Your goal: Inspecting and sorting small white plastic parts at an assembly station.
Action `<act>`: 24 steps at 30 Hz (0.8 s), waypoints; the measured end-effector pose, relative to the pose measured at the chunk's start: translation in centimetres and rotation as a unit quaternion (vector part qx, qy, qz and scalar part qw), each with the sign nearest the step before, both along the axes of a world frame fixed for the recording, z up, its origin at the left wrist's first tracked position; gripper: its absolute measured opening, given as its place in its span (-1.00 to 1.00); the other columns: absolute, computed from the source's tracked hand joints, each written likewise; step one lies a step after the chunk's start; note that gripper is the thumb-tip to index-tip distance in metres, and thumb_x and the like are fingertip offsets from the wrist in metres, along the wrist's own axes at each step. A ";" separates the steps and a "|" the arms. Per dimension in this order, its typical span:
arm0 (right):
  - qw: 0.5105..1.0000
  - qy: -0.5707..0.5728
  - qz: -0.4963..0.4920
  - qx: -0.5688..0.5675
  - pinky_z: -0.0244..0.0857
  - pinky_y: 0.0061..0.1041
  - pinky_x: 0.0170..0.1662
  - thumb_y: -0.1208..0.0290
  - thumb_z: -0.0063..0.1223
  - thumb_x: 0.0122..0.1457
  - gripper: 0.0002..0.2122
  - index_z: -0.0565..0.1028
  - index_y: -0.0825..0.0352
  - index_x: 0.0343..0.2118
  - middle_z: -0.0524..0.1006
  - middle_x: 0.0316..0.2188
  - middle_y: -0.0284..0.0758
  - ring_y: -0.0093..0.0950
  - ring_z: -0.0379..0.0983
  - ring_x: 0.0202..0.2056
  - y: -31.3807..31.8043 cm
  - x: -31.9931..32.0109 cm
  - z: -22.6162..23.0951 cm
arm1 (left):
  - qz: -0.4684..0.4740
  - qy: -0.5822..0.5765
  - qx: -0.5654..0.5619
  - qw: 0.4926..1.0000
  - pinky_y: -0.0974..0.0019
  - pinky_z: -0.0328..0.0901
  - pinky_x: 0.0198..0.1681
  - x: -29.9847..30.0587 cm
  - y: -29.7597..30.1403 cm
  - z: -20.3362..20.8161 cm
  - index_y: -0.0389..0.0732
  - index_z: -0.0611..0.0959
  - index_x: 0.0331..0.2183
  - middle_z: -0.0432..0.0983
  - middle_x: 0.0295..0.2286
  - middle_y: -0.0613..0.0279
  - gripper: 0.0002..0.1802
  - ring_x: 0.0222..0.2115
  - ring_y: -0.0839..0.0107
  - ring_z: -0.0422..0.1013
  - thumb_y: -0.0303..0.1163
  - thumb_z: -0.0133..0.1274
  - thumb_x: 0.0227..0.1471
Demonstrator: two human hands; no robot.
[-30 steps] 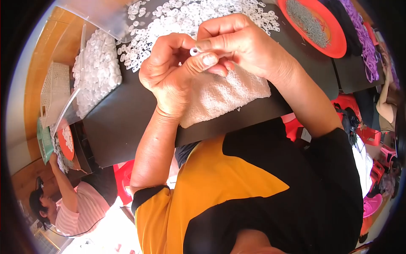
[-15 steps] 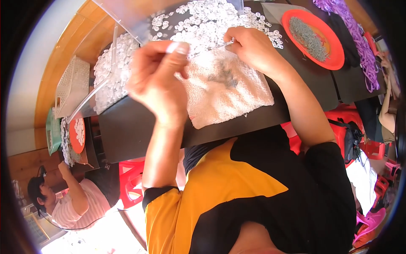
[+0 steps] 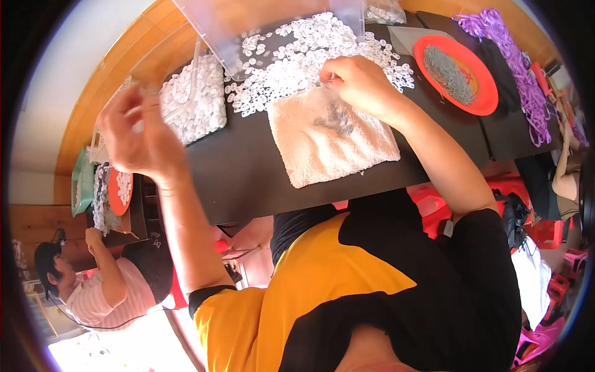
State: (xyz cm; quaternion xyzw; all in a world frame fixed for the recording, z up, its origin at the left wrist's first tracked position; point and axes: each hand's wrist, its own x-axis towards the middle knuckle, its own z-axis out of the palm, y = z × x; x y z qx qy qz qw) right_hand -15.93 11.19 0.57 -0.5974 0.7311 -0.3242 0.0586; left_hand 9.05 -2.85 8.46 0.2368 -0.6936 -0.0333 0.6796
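Observation:
My left hand (image 3: 139, 133) is raised over the clear plastic container (image 3: 220, 93) of white pieces (image 3: 192, 115). It is blurred, but its fingers look apart and no white piece shows in them. My right hand (image 3: 356, 80) is pinched closed at the far edge of a pale towel (image 3: 297, 149); whatever its fingertips hold is too small to make out. Beyond it, small white plastic pieces with holes (image 3: 304, 56) lie spread in a loose heap. Several thin grey metal bits (image 3: 336, 123) rest in the middle of the towel.
A large clear bin (image 3: 214, 25) stands at the heap's far left. To the right are a red plate (image 3: 493, 93) of thin grey metal pieces (image 3: 449, 74) and purple strips (image 3: 517, 80). At far left another person (image 3: 105, 291) sits by an orange plate (image 3: 114, 197) and green basket (image 3: 80, 186).
My left hand has swung left from above the towel to the container; the white piece it pinched no longer shows. My right hand stays near the towel's far edge. The whole view has shifted slightly.

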 end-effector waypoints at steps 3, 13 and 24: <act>0.993 0.099 -0.019 0.068 0.33 -0.27 -0.20 0.45 0.02 0.05 -0.88 0.56 0.28 -0.37 0.57 -0.40 -0.22 -0.23 0.51 -0.28 -2.1 0.6 0.8 | -0.208 0.037 0.216 0.953 0.51 0.32 -0.39 -3.2 4.0 -2.0 -0.26 0.66 -0.45 0.56 -0.45 0.33 -0.90 -0.47 0.59 0.41 -0.61 0.23 -0.14; 0.987 -0.148 0.063 -0.027 0.23 -0.58 -0.43 0.49 0.11 0.08 -0.93 0.55 0.35 -0.39 0.52 -0.54 -0.42 -0.63 0.41 -0.51 -3.1 -1.8 -0.1 | -0.396 0.001 0.611 0.685 0.45 0.27 -0.62 -8.1 3.8 -8.6 -0.42 0.62 -0.40 0.53 -0.56 0.19 -0.88 -0.63 0.48 0.41 -0.56 0.15 -0.06; 0.856 -0.515 0.020 -0.040 0.23 -0.65 -0.41 0.49 0.14 0.11 -0.95 0.55 0.33 -0.41 0.54 -0.49 -0.44 -0.65 0.43 -0.46 0.5 2.1 0.1 | -0.477 0.012 0.639 0.603 0.46 0.28 -0.59 -8.6 5.7 -8.9 -0.43 0.57 -0.32 0.55 -0.49 0.09 -0.87 -0.57 0.43 0.45 -0.56 0.07 0.06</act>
